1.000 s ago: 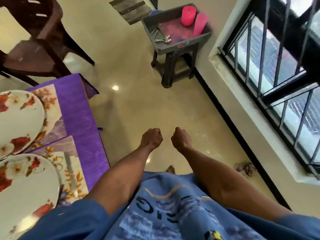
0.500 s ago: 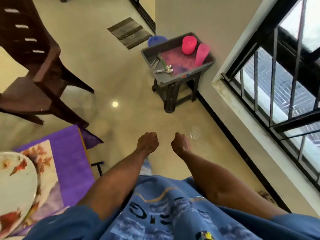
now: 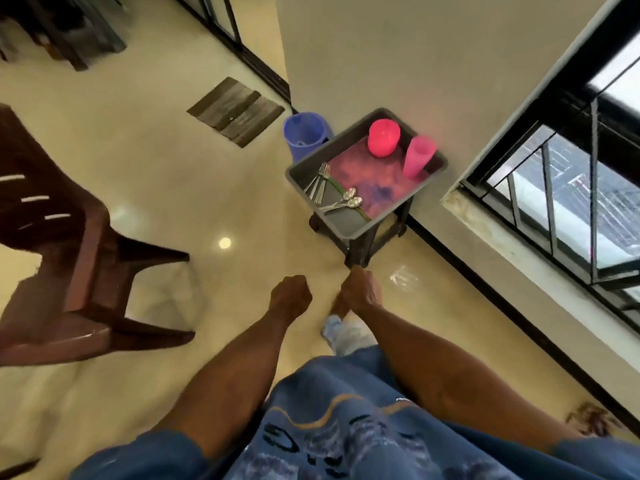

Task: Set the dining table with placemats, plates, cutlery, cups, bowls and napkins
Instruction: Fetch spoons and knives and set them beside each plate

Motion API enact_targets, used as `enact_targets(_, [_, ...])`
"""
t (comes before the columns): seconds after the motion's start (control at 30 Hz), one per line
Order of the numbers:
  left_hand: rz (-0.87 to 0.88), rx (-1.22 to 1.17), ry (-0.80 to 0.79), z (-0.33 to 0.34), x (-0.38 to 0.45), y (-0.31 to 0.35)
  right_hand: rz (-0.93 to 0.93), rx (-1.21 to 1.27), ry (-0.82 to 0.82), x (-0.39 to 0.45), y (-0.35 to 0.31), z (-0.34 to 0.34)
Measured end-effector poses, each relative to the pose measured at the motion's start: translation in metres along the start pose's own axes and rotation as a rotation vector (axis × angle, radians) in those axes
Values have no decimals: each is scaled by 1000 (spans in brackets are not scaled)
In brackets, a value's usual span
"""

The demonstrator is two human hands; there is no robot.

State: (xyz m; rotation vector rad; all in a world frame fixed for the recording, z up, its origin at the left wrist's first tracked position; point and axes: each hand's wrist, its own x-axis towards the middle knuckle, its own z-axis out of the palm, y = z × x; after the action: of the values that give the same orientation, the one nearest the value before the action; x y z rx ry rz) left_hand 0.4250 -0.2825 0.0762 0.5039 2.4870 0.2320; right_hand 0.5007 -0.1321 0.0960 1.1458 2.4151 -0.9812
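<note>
A grey tray rests on a dark stool ahead, beside the wall. Inside it lie several forks, two spoons, a pink-purple cloth, a red-pink bowl-like cup and a taller pink cup. My left hand and my right hand are both held out low in front of me as fists, holding nothing, well short of the tray. The dining table, its placemats and plates are out of view.
A brown plastic chair stands on the left. A blue bucket sits behind the stool, with a striped doormat farther back. A barred window and wall run along the right. Glossy floor lies between.
The view has swung away from the purple table with its plates, which has left the frame. The stool with the tray is nearer and more central. Both fists stay closed.
</note>
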Motion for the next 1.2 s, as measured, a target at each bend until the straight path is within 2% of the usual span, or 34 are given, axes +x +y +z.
enact_targets(0.37, [81, 47, -74, -97, 184, 26, 207, 224, 52, 169, -87, -55])
enact_targets(0.57, [119, -5, -113, -122, 266, 60, 349, 334, 60, 215, -86, -65])
enact_targets(0.8, [143, -54, -325, -88, 346, 95, 464, 359, 98, 263, -80, -60])
enact_targets(1.2, [171, 10, -399, -2, 427, 102, 571, 493, 178, 332, -54, -18])
